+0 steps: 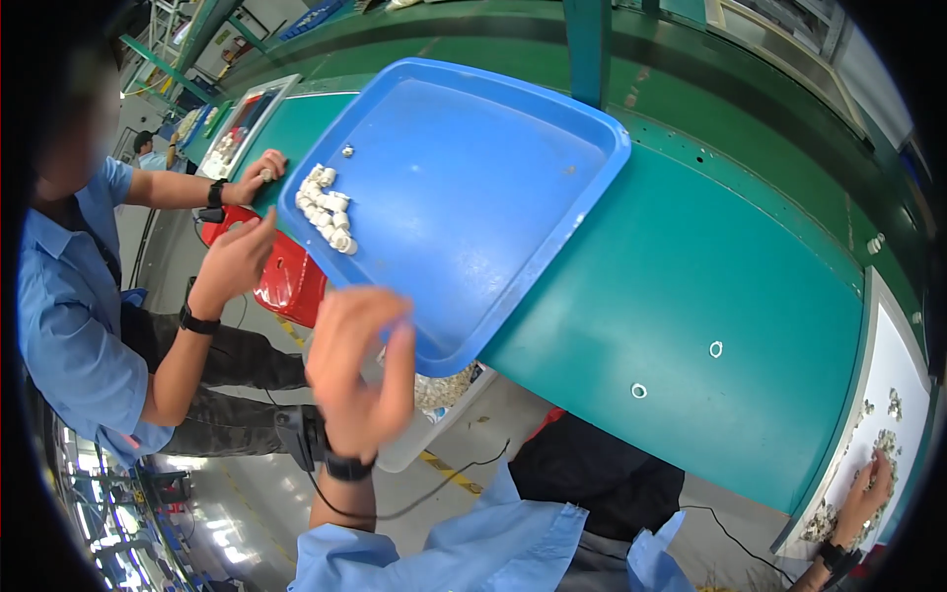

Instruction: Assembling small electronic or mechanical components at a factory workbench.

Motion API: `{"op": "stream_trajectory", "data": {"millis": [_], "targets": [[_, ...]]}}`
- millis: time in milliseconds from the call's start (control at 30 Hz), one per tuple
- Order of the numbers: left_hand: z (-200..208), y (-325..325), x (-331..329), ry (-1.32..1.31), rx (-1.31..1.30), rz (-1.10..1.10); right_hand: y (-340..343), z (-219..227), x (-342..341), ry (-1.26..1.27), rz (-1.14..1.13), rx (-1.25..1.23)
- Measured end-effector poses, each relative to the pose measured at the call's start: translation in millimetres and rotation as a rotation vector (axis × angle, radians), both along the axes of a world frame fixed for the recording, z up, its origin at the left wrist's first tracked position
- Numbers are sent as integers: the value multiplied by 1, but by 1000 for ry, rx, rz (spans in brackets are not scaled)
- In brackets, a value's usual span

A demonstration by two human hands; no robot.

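My left hand [360, 370] is raised just off the near corner of a big blue tray [493, 197], fingers loosely apart and nothing visible in it. The tray lies tilted on the green table [681, 296], its near corner overhanging the edge. A small heap of white parts [326, 209] sits at the tray's left side. My right hand [864, 496] is far to the right, fingers laid on small pale parts scattered on a white tray [903, 360].
A co-worker in a blue shirt sits at left, one hand [237, 261] by the blue tray's left rim, the other [258, 176] on the table. A red container [291, 281] and a white bin of parts [441, 393] sit below the edge. Two white rings [716, 348] lie on the table.
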State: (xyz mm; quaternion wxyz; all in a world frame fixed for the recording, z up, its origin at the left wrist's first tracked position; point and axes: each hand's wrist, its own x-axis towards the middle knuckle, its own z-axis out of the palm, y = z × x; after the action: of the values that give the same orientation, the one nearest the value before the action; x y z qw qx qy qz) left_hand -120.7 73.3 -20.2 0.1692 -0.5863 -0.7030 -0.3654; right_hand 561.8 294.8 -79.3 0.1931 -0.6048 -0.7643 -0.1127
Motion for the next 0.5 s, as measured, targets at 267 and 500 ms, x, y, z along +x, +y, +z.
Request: {"op": "stream_trajectory", "data": {"millis": [267, 500], "targets": [[-34, -6, -86, -7, -78, 395, 15, -15, 15, 18, -49, -113], [-42, -14, -100, 44, -217, 588, 8, -15, -2, 128, -60, -66]]}}
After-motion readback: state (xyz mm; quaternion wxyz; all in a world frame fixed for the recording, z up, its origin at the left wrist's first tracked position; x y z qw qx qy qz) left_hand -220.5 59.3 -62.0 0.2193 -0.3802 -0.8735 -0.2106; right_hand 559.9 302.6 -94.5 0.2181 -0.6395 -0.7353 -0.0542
